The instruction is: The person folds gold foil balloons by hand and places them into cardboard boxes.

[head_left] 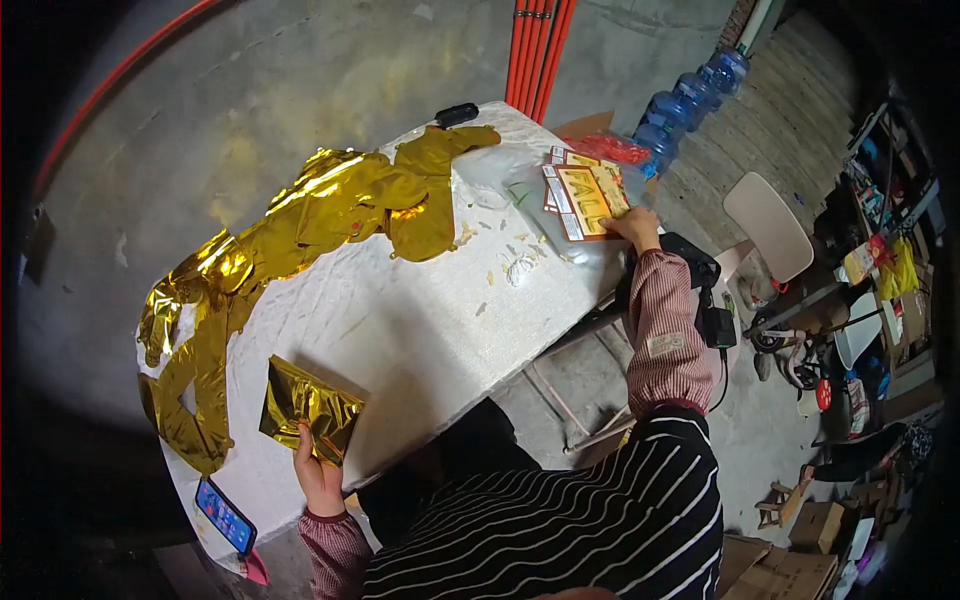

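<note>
A folded piece of shiny gold foil [305, 408] is in my left hand [318, 478], above the near left part of the white table [400, 330]. My right hand [637, 228] has its fingers on the lower edge of a printed card [583, 203] with large yellow letters. More such cards lie partly under that one, on clear plastic bags [535, 200] at the table's right end. Flat gold foil pieces [340, 205] stretch in an overlapping band along the far and left edges.
A phone [227, 517] stands at the table's left end, and a black object [456, 115] lies at the far edge. Small scraps and white string [520, 268] lie mid-table. Beyond are blue water bottles [665, 115], a chair [768, 225] and red pipes [540, 55].
</note>
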Demonstrator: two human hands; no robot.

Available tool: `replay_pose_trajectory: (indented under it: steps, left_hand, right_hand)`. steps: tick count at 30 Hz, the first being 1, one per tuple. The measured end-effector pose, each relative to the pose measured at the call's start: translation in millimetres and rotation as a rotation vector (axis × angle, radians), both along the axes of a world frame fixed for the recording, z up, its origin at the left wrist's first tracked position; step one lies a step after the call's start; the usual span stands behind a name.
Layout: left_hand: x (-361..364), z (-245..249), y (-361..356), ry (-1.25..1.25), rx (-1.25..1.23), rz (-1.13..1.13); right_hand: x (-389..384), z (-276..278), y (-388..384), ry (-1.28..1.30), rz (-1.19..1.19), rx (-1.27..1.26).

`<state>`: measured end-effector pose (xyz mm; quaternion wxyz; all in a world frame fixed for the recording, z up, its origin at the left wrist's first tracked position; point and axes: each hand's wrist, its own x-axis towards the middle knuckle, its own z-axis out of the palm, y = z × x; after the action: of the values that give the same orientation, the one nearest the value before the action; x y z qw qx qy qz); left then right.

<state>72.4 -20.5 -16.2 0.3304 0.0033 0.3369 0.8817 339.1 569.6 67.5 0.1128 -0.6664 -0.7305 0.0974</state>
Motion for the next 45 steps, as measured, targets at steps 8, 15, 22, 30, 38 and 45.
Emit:
replay_pose_trajectory:
  steps: [8,15,22,30,38,45]
  left_hand:
    - [-0.4,-1.6,-1.1,0.019,0.013,0.004]
    - [0.4,-0.4,0.8,0.010,-0.004,0.022]
    - [2.2,2.2,0.1,0.003,-0.007,0.025]
    - [1.0,2.6,0.6,-0.026,-0.001,0.016]
    - [1.8,2.6,1.8,0.007,0.013,0.003]
    - [-1.5,-4.2,-0.3,0.004,-0.007,0.006]
  right_hand:
    - [1.1,-6.3,-6.6,0.117,-0.001,0.128]
    - [-32.3,3.7,-49.6,0.052,0.312,0.236]
    - [-64.9,4.1,-56.6,-0.052,0.372,0.066]
    - [-60.3,15.9,-35.2,-0.006,0.446,-0.059]
    - [-62.0,14.0,-20.4,0.060,0.484,-0.101]
    - [-60.6,14.5,-50.4,-0.143,0.602,0.538]
